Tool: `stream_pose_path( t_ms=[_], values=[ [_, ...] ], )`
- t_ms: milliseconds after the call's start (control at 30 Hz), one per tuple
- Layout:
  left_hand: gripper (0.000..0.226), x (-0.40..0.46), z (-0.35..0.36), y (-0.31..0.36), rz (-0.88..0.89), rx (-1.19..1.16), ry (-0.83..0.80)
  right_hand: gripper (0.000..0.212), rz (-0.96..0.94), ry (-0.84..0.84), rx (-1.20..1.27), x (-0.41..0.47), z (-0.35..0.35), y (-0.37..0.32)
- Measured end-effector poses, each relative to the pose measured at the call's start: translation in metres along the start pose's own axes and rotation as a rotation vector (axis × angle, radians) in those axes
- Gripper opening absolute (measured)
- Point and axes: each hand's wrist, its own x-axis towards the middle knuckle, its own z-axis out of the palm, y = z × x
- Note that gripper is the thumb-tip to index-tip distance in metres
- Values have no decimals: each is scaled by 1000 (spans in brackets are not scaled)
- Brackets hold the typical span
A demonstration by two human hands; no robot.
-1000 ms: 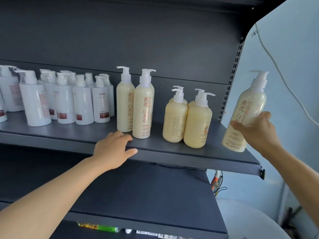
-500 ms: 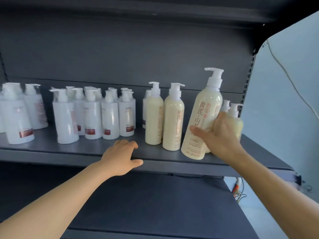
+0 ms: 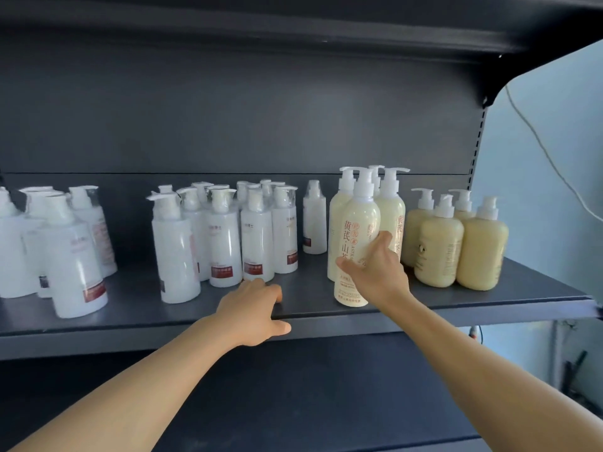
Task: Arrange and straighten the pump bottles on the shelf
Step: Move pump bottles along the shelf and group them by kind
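Cream-filled tall pump bottle (image 3: 354, 246) gripped by right hand (image 3: 375, 272) on shelf (image 3: 456, 301).

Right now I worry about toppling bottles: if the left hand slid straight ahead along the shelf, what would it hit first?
Probably the front white pump bottle just beyond the left hand, whose fingers point toward it over the shelf edge; depth is uncertain.

Tall cream pump bottle (image 3: 355, 236) upright at shelf (image 3: 489, 298) front edge; two alike at its 12 o'clock, white bottles (image 3: 225, 236) at 9, squat yellow bottles (image 3: 456, 243) at 3.
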Motion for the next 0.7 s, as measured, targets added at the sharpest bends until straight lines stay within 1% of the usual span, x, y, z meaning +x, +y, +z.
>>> stream_pose_path(
  t_ms=[167,233,300,400,467,700],
  values=[
    [48,3,0,-5,39,16,-1,52,-1,81,-80,1,12,-3],
    [46,5,-3,-5,44,3,1,59,-23,95,-117,-1,14,0],
    [45,9,-6,-4,55,-12,5,67,-20,71,-195,-4,16,7],
    [46,14,-10,-1,67,-15,22,60,32,60,-234,-6,22,18],
    [46,16,-10,-1,63,-13,35,57,33,72,-241,-3,23,21],
    [44,16,-17,-12,13,-36,80,53,37,49,-368,9,19,20]
  ],
)
